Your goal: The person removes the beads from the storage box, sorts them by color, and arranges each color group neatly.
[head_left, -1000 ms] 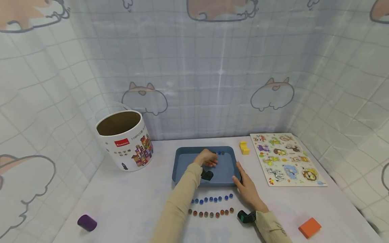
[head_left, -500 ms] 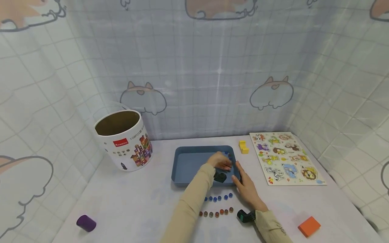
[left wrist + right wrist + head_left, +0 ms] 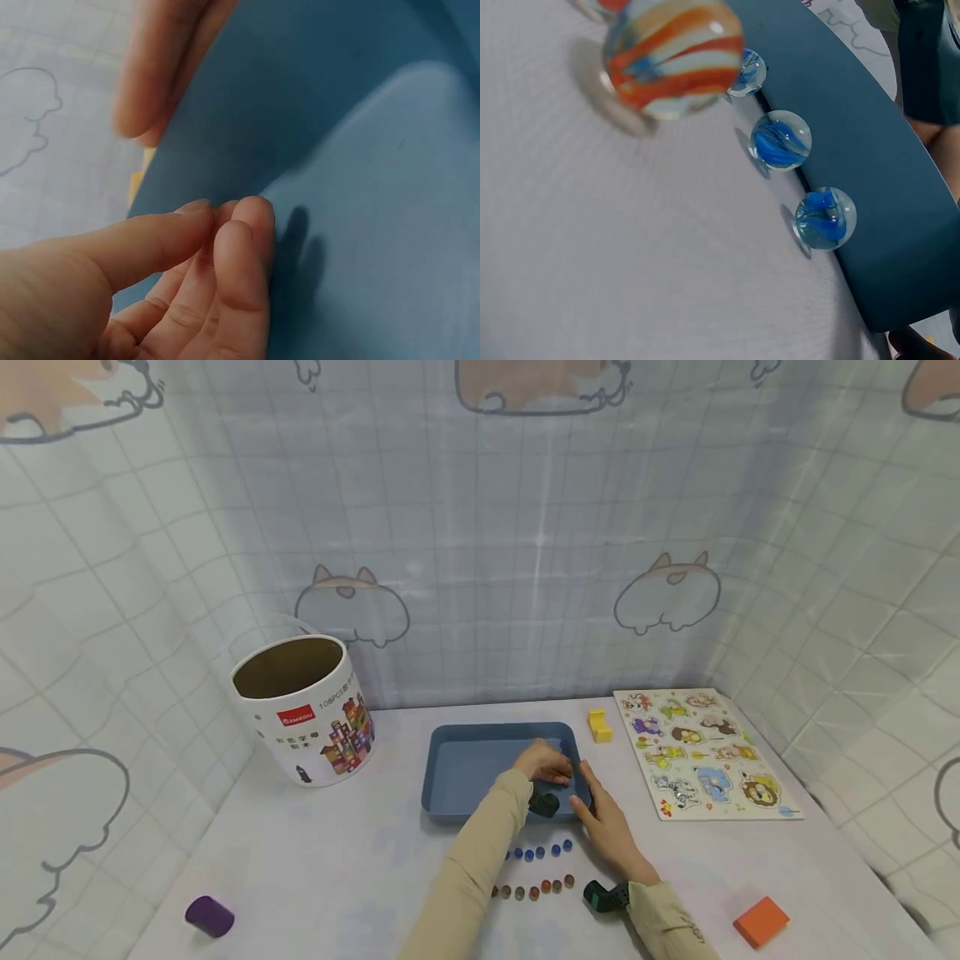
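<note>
A blue tray point(image 3: 480, 772) sits in the middle of the table in the head view. Over its right side is my left hand point(image 3: 547, 763), fingers curled and thumb tip against the fingertips point(image 3: 244, 262); whatever lies between them is hidden. A small blue marble point(image 3: 564, 746) shows just beyond that hand. My right hand point(image 3: 611, 828) holds the tray's front right corner, fingers along the outer wall and thumb across the rim. In front of the tray run a row of blue marbles point(image 3: 826, 218) and a nearer row of orange and brownish marbles point(image 3: 673, 56).
At the back left stands a printed white bucket point(image 3: 277, 727). An animal puzzle board point(image 3: 712, 810) and a yellow block point(image 3: 600, 727) lie right of the tray. A purple cylinder point(image 3: 210, 917) is at the front left, an orange block point(image 3: 762, 922) at the front right.
My left hand has moved right across the tray, from its middle to its right side, and stays there over the last half second. The right hand has kept its place.
</note>
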